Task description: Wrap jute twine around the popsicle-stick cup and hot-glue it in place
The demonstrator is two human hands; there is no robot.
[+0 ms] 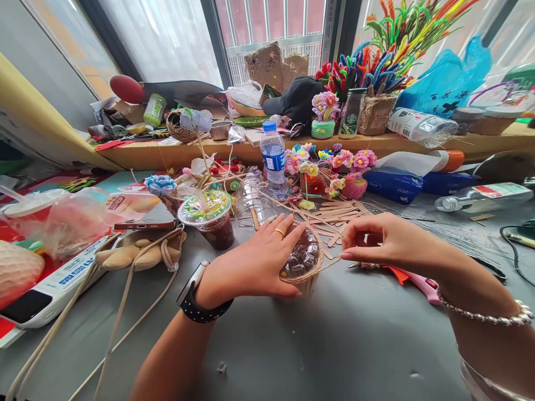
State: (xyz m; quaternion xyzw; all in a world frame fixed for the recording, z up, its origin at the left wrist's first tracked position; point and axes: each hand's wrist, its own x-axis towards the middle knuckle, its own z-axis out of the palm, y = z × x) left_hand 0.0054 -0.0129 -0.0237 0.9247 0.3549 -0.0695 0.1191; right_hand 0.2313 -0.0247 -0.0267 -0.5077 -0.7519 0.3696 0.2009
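Observation:
My left hand (254,259) lies over a round clear-plastic-topped container (301,253), thumb on its near side and fingers across the far left, gripping it. The container looks dark brown under its top, with light wooden sticks on its side below the rim. Twine (330,264) circles the rim and runs off to the right. Its end is pinched between the thumb and fingertips of my right hand (371,239), just right of the container. Another strand stretches from behind the container towards the same fingers. Under my right wrist lies a pink glue gun (422,285), partly covered.
A lidded drink cup (215,223) stands left of my left hand, and a water bottle (273,156) behind. Loose wooden sticks (338,214) lie beyond my hands. A phone (144,224) rests on a corded pouch (137,253). Yarn flowers (346,161) crowd the back, below a cluttered sill.

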